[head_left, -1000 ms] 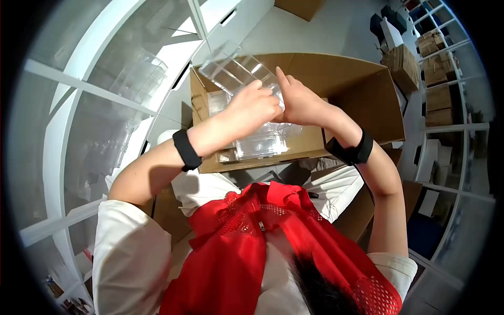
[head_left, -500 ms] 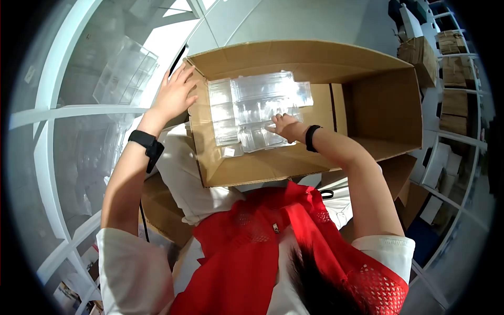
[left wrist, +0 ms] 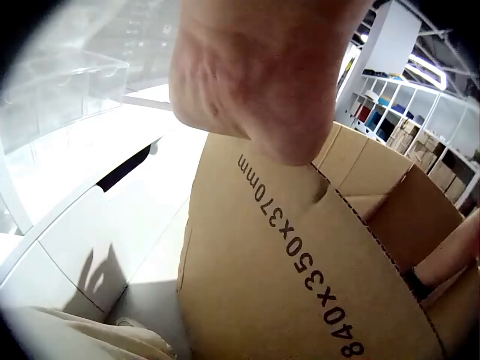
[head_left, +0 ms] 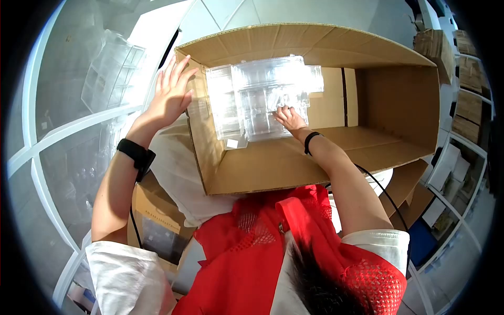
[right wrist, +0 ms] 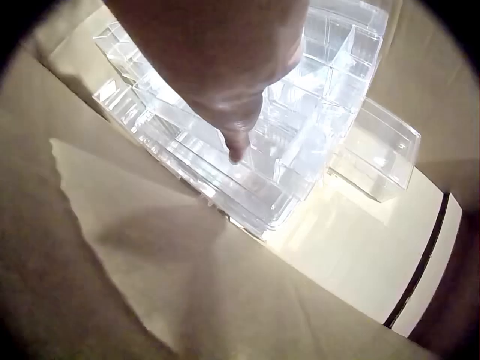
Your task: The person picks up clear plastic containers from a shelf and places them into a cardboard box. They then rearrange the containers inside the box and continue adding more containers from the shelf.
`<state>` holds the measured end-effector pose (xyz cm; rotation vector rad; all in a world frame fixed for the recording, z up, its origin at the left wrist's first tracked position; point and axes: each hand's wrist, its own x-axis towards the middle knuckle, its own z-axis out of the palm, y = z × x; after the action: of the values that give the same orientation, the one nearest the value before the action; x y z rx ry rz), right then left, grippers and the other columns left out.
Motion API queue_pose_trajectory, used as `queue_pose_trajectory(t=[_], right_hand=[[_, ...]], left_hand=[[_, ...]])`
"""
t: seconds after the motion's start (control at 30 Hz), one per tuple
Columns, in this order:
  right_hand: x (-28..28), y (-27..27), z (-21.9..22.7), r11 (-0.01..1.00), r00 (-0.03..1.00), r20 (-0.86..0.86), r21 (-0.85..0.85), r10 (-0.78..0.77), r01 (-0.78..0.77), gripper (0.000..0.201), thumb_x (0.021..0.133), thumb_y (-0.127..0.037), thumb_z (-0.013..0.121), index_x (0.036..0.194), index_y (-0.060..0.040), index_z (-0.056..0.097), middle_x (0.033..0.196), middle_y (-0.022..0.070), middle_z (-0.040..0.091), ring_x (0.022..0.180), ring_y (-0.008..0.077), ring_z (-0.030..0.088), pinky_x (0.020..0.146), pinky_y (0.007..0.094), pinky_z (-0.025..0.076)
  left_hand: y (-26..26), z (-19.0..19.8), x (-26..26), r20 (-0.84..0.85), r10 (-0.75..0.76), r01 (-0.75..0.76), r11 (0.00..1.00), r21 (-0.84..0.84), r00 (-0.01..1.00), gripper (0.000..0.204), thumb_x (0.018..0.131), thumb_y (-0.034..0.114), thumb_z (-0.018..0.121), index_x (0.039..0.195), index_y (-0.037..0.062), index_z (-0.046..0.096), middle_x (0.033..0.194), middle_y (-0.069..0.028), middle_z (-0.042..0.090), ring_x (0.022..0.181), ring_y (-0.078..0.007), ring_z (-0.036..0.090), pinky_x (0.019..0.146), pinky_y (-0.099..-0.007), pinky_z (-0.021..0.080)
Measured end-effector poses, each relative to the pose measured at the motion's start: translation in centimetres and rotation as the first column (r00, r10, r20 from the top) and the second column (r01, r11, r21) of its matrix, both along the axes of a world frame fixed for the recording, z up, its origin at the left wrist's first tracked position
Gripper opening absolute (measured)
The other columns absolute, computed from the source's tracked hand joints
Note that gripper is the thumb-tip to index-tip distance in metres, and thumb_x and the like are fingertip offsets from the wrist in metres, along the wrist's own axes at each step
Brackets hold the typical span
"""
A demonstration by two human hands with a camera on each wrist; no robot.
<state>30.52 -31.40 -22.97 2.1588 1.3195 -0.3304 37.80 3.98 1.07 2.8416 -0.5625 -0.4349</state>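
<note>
Clear plastic compartment boxes (head_left: 268,84) lie stacked at the left part of a long cardboard box (head_left: 396,100). The right hand (head_left: 291,119) reaches in over the front of the stack, fingers bent on the upper clear box. In the right wrist view the right hand (right wrist: 232,90) has a fingertip down at a compartment of the clear box (right wrist: 225,169). At the carton's left rim the left hand (head_left: 169,98) rests with fingers spread. The left wrist view shows the left hand (left wrist: 259,75) over the printed carton side (left wrist: 262,262); its fingers are hidden there.
White-framed glass cabinets (head_left: 68,136) stand at the left, with clear boxes behind the panes. Shelves with wrapped brown parcels (head_left: 466,100) are on the right. Another cardboard box (head_left: 157,220) sits beside the person's leg, and a black cable (head_left: 391,197) runs at lower right.
Over the last second the hands parted: the left went to the carton's left rim, the right down onto the stack. The clear box once held up now lies inside. The carton appears nearer.
</note>
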Motion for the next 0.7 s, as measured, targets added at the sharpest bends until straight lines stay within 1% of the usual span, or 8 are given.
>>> queue_pose_trajectory(t=[0.13,0.27,0.37,0.43,0.47,0.57,0.6,0.7], right_hand=[[0.2,1.5,1.0,0.995,0.998,0.058,-0.1,0.017,-0.011,0.067,0.074,-0.026,0.063,0.132,-0.0108,0.035,0.129,0.0111,0.03,0.11,0.0276,0.037,0.082,0.039,0.037],[1.9,4.1,3.1,0.962,0.94,-0.246,-0.197,-0.235,0.189,0.053,0.072,-0.02,0.067,0.122,-0.0088,0.052,0.139,0.01,0.027,0.11,0.0283,0.044,0.084,0.0388,0.039],[3.6,4.8,5.9,0.925,0.862,-0.34,-0.196,-0.375,0.325,0.047,0.073,-0.022,0.067,0.117,-0.0098,0.056,0.137,0.0135,0.032,0.109,0.0316,0.047,0.087,0.0443,0.04],[5.0,3.6,8.3,0.917,0.857,-0.383,0.062,-0.343,0.395,0.046,0.072,-0.026,0.068,0.114,-0.011,0.057,0.136,0.0198,0.034,0.115,0.0365,0.045,0.092,0.0491,0.039],[6.6,3.2,11.6,0.846,0.743,-0.552,0.12,-0.378,0.52,0.049,0.071,-0.029,0.069,0.115,-0.0115,0.057,0.137,0.0237,0.031,0.12,0.0383,0.041,0.095,0.0467,0.039],[8.9,1.6,17.1,0.721,0.746,-0.529,0.317,-0.405,0.617,0.057,0.068,-0.036,0.071,0.116,-0.0081,0.056,0.134,0.0234,0.034,0.115,0.0384,0.045,0.094,0.0406,0.041],[9.0,0.7,17.6,0.643,0.736,-0.515,0.392,-0.439,0.658,0.056,0.069,-0.033,0.072,0.115,-0.007,0.056,0.134,0.0232,0.034,0.118,0.0381,0.042,0.096,0.0404,0.04],[10.7,-2.2,20.2,0.618,0.765,-0.416,0.452,-0.492,0.643,0.065,0.068,-0.023,0.073,0.124,-0.0039,0.045,0.135,0.0263,0.029,0.119,0.0407,0.039,0.096,0.0409,0.04]], left_hand=[[-0.1,0.2,0.1,-0.009,0.007,-0.006,0.999,0.044,1.0,0.048,0.085,0.018,0.045,0.131,0.0116,0.034,0.146,-0.0107,0.015,0.138,-0.0308,0.003,0.108,-0.0547,0.009],[0.8,-1.0,0.0,0.051,-0.043,0.033,0.985,0.171,0.998,0.047,0.086,0.022,0.046,0.131,0.0134,0.034,0.147,-0.0082,0.014,0.138,-0.0293,0.004,0.106,-0.0592,0.01],[0.8,-0.4,-0.3,0.112,-0.09,0.066,0.978,0.197,0.99,0.047,0.083,0.022,0.05,0.128,0.0099,0.039,0.143,-0.0109,0.026,0.134,-0.0339,0.018,0.104,-0.0504,0.024],[1.2,0.3,0.2,0.059,-0.056,0.053,0.998,0.044,0.997,0.047,0.083,0.019,0.051,0.128,0.0085,0.041,0.137,-0.0131,0.035,0.128,-0.0338,0.031,0.102,-0.0445,0.029],[1.7,0.8,-0.3,0.115,-0.039,0.044,0.998,-0.042,0.993,0.048,0.082,0.018,0.052,0.128,0.0082,0.042,0.133,-0.0136,0.041,0.122,-0.0325,0.038,0.099,-0.0422,0.034],[2.8,8.3,-4.0,0.244,0.102,-0.019,0.948,-0.319,0.964,0.029,0.082,0.023,0.054,0.109,0.0123,0.057,0.107,-0.0101,0.06,0.094,-0.0278,0.058,0.078,-0.0367,0.048],[4.9,10.2,-5.8,0.36,0.096,0.004,0.964,-0.267,0.928,0.026,0.082,0.024,0.055,0.106,0.0134,0.059,0.101,-0.0089,0.062,0.088,-0.0269,0.06,0.072,-0.0361,0.049],[11.4,18.3,-9.8,0.712,0.123,-0.04,0.99,-0.132,0.692,0.013,0.078,0.024,0.061,0.084,0.0141,0.067,0.077,-0.004,0.066,0.066,-0.0229,0.063,0.056,-0.0309,0.05]])
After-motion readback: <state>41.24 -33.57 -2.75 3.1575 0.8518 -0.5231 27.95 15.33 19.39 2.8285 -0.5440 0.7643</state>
